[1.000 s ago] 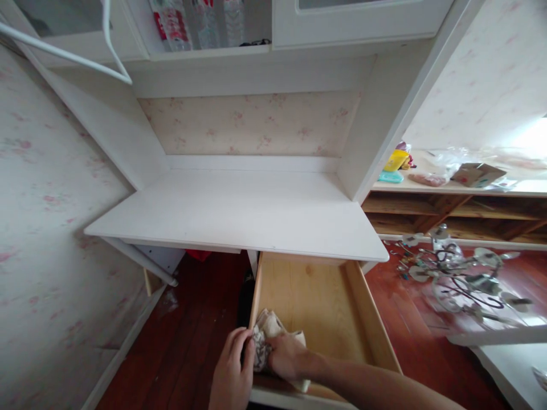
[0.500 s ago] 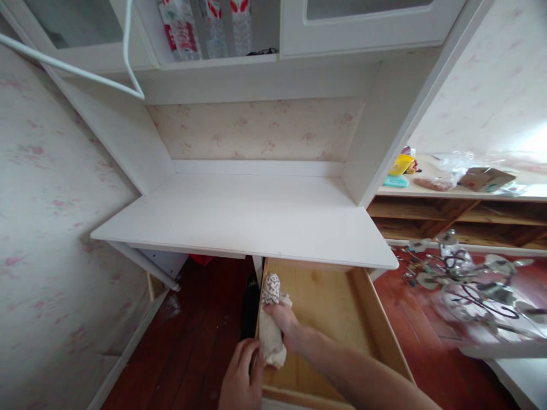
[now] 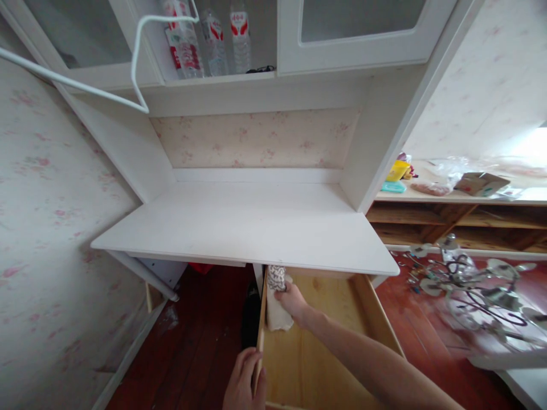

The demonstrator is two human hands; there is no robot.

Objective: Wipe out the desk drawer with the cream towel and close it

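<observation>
Both hands are at the open pale wooden drawer (image 3: 325,341) under the white desk top (image 3: 243,228). In the head view, the right hand (image 3: 294,299) is stretched forward to about twelve o'clock from the body, its fingers curled shut around a rolled cream cloth with a grey patterned end (image 3: 277,299). The roll lies along the drawer's left wall, its patterned end pointing up toward the desk's front edge and almost under it. The left hand (image 3: 243,381) sits at about six o'clock in the frame, fingers bent over the top edge of the drawer's left side wall; it grips only the wood, loosely closed.

Compared with a second ago, the cloth has gone from a loose bundle worked between both hands at the near end of the drawer to a tight roll carried by the right hand alone, and it now lies much deeper, at the back left corner. The left hand has let go of the cloth and shifted to the drawer wall. My reading is that the rolling is finished and the roll is being set in place at the back.

At three o'clock, a tangled metal light fitting with glass shades (image 3: 470,279) lies on the red-brown wooden floor (image 3: 200,341). Clear plastic bottles with red labels (image 3: 209,34) stand at twelve o'clock on the upper shelf.
</observation>
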